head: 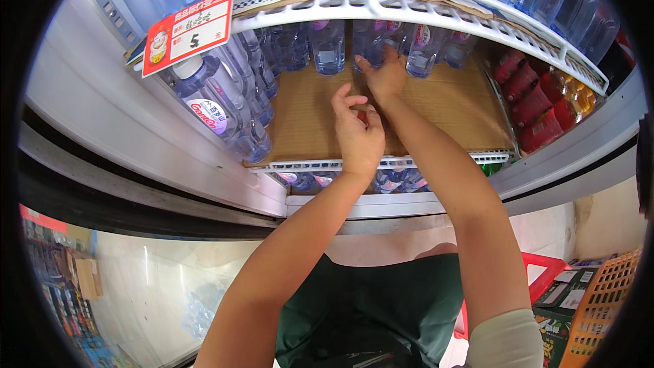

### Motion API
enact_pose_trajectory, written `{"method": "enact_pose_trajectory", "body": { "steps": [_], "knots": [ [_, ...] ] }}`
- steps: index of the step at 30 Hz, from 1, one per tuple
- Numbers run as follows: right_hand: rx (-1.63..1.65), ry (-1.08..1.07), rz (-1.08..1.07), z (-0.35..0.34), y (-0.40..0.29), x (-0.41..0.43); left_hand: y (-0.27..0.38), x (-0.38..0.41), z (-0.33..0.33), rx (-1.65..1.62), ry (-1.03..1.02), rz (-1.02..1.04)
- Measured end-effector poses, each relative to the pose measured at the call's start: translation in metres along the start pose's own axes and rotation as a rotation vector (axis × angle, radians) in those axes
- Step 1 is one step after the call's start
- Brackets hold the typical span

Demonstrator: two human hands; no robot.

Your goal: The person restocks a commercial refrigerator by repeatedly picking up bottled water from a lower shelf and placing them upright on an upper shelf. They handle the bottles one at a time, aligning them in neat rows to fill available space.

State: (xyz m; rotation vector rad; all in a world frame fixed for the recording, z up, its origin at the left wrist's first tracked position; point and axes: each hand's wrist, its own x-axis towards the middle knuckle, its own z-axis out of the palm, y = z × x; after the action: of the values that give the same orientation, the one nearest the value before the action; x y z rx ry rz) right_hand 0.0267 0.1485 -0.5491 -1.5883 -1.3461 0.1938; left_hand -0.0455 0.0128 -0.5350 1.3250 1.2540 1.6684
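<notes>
My right hand (387, 77) reaches deep into a cooler shelf lined with brown cardboard (306, 117). Its thumb and fingers are around the lower part of an upright clear plastic water bottle (369, 36) in the back row. Nearer the shelf's front, my left hand (359, 135) hovers over the cardboard with its fingers loosely curled and apart. A small red patch shows between its thumb and fingers; what it is I cannot tell. Another water bottle (328, 51) stands to the left of the gripped one, and one more (422, 51) to its right.
Water bottles (219, 97) line the left wall behind a red and white price card (189, 30). A white wire shelf (306, 13) carrying bottles hangs low above my hands. Red-labelled drinks (541, 102) stand at the right. An orange basket (600, 306) and a carton (554, 312) are on the floor.
</notes>
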Motion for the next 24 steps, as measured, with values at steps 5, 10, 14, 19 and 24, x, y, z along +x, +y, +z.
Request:
{"method": "enact_pose_trajectory", "body": {
  "steps": [5, 10, 14, 19, 24],
  "knots": [
    [0.045, -0.097, 0.136, -0.014, -0.015, -0.008, -0.002, 0.0, 0.003, -0.009, 0.021, 0.038],
    [0.046, -0.091, -0.023, -0.026, -0.022, -0.046, 0.001, -0.003, -0.003, 0.011, 0.049, 0.148],
    [-0.05, -0.373, -0.091, -0.027, -0.034, -0.061, -0.012, -0.001, -0.025, 0.131, 0.093, 0.251],
    [-0.095, -0.357, -0.087, 0.003, -0.076, -0.077, -0.005, 0.014, -0.069, 0.296, 0.046, 0.264],
    [-0.05, -0.365, 0.0, 0.02, -0.11, -0.082, -0.009, 0.031, -0.094, 0.404, 0.05, 0.3]
  ]
}}
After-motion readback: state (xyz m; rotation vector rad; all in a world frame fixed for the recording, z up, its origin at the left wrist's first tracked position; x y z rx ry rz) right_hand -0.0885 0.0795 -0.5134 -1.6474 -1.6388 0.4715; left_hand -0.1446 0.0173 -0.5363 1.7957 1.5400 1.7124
